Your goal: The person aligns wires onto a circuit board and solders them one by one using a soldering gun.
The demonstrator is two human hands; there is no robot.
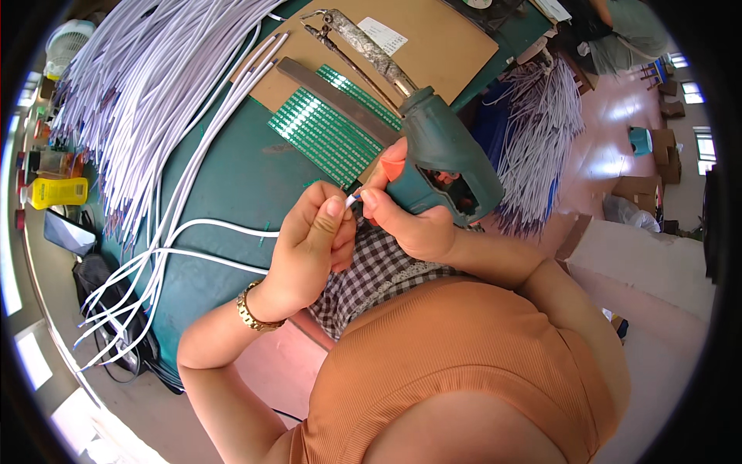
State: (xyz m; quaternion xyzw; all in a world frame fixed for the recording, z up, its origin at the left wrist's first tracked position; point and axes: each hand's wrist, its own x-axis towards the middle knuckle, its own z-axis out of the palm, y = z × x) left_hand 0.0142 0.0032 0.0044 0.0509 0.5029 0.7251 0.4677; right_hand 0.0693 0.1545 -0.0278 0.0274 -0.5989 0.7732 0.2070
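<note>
I have the white cable held up over the near edge of the worktop, short of the green circuit boards. My left hand grips it firmly, thumb pressed against the curled fingers just behind the tip. My right hand has thumb and forefinger closed on the thin coloured wires at its end; the other right fingers I cannot make out well. I judge this to be the readying of the cable end, perhaps twisting or straightening its wires. The next move seems to call for a steady left pinch while the right tips bring the wires into order, clear of the green power tool just beyond.

As for writing, the paper label on the cardboard toward the far edge has print I can't read from here. The yellow bottle off the left edge also bears a label, and pale markings run in rows along the boards.
</note>
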